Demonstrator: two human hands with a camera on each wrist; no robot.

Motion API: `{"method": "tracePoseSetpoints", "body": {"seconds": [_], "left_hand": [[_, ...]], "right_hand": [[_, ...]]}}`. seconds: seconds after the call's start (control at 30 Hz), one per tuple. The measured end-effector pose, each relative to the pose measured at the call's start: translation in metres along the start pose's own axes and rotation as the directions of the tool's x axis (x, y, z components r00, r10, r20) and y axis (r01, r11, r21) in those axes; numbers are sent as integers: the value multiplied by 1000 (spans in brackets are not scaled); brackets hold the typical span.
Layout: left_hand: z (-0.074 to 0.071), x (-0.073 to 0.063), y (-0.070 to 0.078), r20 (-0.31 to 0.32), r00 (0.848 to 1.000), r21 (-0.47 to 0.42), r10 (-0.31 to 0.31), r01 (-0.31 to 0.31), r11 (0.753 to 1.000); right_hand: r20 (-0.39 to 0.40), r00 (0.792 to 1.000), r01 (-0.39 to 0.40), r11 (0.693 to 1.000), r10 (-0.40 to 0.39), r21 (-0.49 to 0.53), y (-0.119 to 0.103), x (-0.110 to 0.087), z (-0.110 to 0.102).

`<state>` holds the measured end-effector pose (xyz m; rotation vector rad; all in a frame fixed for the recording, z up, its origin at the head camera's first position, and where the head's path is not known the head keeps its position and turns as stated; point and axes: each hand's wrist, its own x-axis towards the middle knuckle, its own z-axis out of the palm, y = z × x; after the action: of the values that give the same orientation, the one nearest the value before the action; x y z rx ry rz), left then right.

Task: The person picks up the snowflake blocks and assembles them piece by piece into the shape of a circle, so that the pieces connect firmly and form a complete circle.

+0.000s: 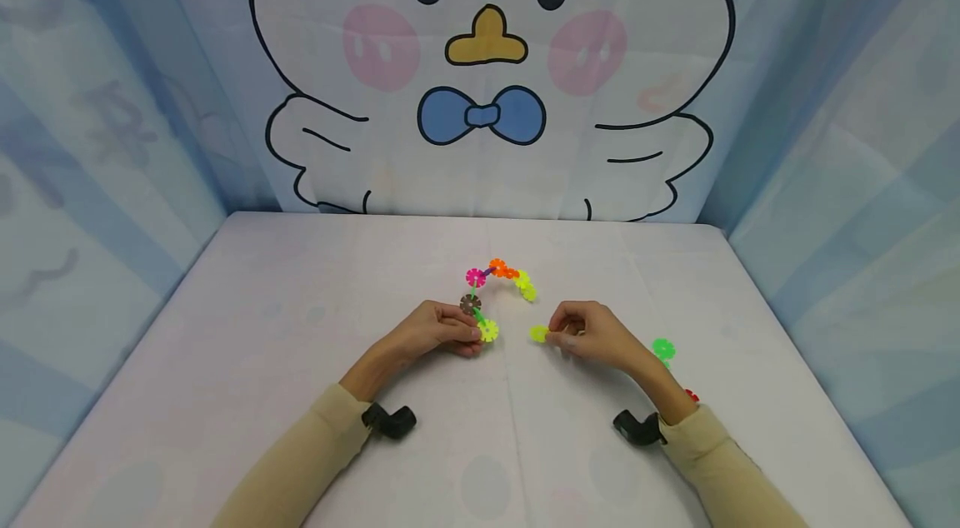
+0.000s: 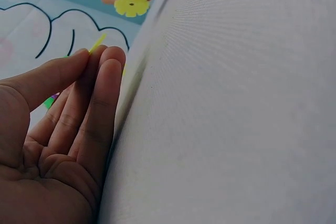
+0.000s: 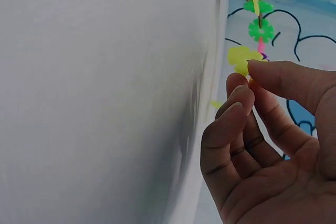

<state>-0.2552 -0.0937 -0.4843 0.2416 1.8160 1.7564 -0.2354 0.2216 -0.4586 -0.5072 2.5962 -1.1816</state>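
My left hand (image 1: 435, 330) pinches a yellow snowflake disc (image 1: 489, 331) between thumb and fingers. This disc is the near end of a curved chain of interlocked discs, with a brown disc (image 1: 470, 304), a pink disc (image 1: 476, 277), orange discs (image 1: 498, 267) and yellow ones at the far end. Across a small gap, my right hand (image 1: 592, 332) pinches a separate yellow disc (image 3: 240, 59) by its edge. In the left wrist view that flower-shaped disc (image 2: 132, 5) shows its notched rim and centre hole. The two held discs are apart.
A green disc (image 1: 663, 348) lies to the right, beyond my right forearm. Beside it a red piece (image 1: 692, 396) is partly hidden by the arm. The white-covered table (image 1: 315, 278) meets a cartoon-printed curtain (image 1: 480, 170) at the back, with curtains on both sides.
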Motion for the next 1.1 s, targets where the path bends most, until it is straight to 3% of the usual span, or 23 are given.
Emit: {"method": "tracePoseSetpoints", "body": {"seconds": [0.23,0.57,0.83,1.1], "left_hand": [[-1,-1,1,2,1000,-3,12,-12,1000],[-2,0,0,-8,1000,-6,4,-4,1000],[-2,-1,0,11,1000,-8,18,-18,1000],[-2,-1,0,13,1000,5,27,-27,1000]], "right_hand": [[12,998,55,996,-55,-71,-13,9,13],[59,994,94,995,-91,-42,-29,19,25],[39,994,105,994,-103,-44,-32,18,28],[83,994,60,994,-67,89,-30,19,29]]}}
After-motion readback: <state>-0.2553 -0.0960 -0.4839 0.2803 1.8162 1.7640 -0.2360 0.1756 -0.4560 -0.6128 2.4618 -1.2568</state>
